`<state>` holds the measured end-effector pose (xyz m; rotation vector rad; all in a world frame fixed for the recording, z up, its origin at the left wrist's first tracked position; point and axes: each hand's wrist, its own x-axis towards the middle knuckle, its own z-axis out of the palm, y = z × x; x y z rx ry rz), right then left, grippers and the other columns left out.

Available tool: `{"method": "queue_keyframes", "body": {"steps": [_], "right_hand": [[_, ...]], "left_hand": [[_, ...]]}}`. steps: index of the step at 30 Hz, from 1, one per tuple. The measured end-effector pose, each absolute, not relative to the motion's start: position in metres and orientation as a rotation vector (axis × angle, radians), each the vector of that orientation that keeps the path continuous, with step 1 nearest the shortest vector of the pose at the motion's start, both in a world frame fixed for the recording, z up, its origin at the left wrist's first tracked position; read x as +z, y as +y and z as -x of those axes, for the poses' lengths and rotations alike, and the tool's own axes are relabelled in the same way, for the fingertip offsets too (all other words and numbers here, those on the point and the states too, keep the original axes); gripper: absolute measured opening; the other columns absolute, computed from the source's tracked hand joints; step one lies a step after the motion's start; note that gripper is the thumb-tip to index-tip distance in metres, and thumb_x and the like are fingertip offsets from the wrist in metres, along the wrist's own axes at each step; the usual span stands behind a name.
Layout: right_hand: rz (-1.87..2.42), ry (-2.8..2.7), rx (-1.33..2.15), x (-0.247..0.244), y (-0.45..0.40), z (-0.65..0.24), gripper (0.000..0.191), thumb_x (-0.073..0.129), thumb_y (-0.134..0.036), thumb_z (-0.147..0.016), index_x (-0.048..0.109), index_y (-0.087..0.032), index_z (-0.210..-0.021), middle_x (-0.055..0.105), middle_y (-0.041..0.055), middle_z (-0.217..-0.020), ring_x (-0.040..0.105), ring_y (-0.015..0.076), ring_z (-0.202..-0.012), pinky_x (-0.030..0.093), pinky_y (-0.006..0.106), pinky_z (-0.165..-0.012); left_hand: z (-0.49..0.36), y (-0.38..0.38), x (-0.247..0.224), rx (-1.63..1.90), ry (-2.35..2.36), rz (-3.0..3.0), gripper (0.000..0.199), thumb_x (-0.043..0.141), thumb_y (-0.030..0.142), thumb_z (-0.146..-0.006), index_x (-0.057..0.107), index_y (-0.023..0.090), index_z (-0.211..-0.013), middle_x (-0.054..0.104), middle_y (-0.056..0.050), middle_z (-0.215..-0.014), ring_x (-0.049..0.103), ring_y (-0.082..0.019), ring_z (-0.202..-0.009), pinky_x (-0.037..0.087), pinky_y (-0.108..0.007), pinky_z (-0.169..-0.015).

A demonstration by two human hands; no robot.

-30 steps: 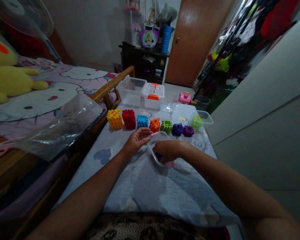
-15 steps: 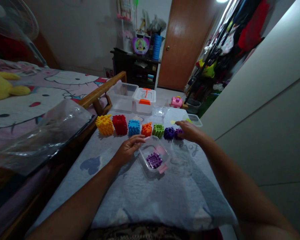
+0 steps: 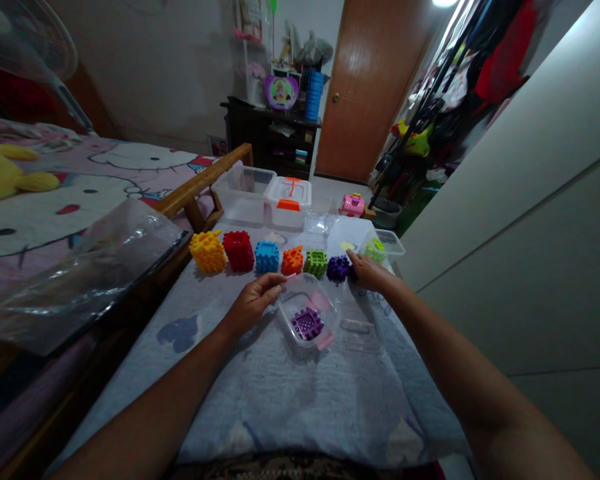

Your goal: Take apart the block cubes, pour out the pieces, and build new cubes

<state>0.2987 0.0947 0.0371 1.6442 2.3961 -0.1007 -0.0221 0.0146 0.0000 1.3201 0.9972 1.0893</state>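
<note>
My left hand pinches the pink-clipped rim of a small clear plastic container, its thumb and fingers closed on the near-left corner. Inside lies a flat purple interlocking piece with toothed edges. Out at the right end of a row of blocks, my right hand is closed over a small purple block, which it almost wholly hides. Just left of it sits a dark purple block, then a green block, an orange one, a blue one, a red one and a yellow one.
A clear lid lies right of the container. Behind the right hand stands a clear box with light green pieces. Farther back are a large clear bin and an orange-latched box. A wooden bed rail borders the left side.
My right hand has shifted slightly left and down over the end purple block, covering more of it and uncovering the light green pieces. My left hand stays on the container.
</note>
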Motion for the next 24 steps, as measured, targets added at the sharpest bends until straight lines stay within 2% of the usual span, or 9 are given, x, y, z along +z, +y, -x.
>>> {"method": "queue_keyframes", "body": {"steps": [7, 15, 21, 24], "right_hand": [[-1.662, 2.443, -0.16, 0.029, 0.097, -0.308, 0.092, 0.064, -0.008, -0.071, 0.021, 0.0, -0.151, 0.056, 0.0274, -0.136, 0.056, 0.0308, -0.125, 0.041, 0.035, -0.102], [-1.704, 2.45, -0.157, 0.032, 0.088, -0.312, 0.094, 0.071, -0.013, -0.067, 0.026, -0.003, -0.15, 0.058, 0.027, -0.134, 0.057, 0.0341, -0.123, 0.042, 0.039, -0.101], [-1.703, 2.412, -0.143, 0.072, 0.065, -0.305, 0.084, 0.07, -0.01, -0.066, 0.035, -0.001, -0.142, 0.059, 0.0283, -0.13, 0.059, 0.0362, -0.117, 0.045, 0.038, -0.094], [-1.651, 2.476, -0.199, 0.11, 0.051, -0.284, 0.071, 0.069, -0.013, -0.069, 0.043, -0.006, -0.134, 0.065, 0.0215, -0.118, 0.063, 0.0322, -0.107, 0.046, 0.035, -0.087]], "left_hand": [[0.022, 0.016, -0.001, 1.066, 0.998, -1.323, 0.036, 0.068, 0.049, -0.082, 0.07, 0.022, -0.106, 0.071, -0.006, -0.108, 0.062, -0.025, -0.104, 0.047, -0.039, -0.096], [0.023, 0.017, -0.002, 1.059, 0.995, -1.319, 0.037, 0.07, 0.05, -0.081, 0.07, 0.022, -0.104, 0.071, -0.005, -0.105, 0.063, -0.025, -0.1, 0.048, -0.037, -0.09], [0.023, 0.016, -0.001, 1.054, 0.984, -1.322, 0.035, 0.068, 0.048, -0.082, 0.069, 0.022, -0.105, 0.071, -0.005, -0.104, 0.063, -0.023, -0.097, 0.048, -0.035, -0.088], [0.023, 0.015, 0.0, 1.063, 0.985, -1.33, 0.034, 0.069, 0.049, -0.082, 0.07, 0.022, -0.103, 0.07, -0.004, -0.103, 0.063, -0.023, -0.097, 0.048, -0.035, -0.087]]}}
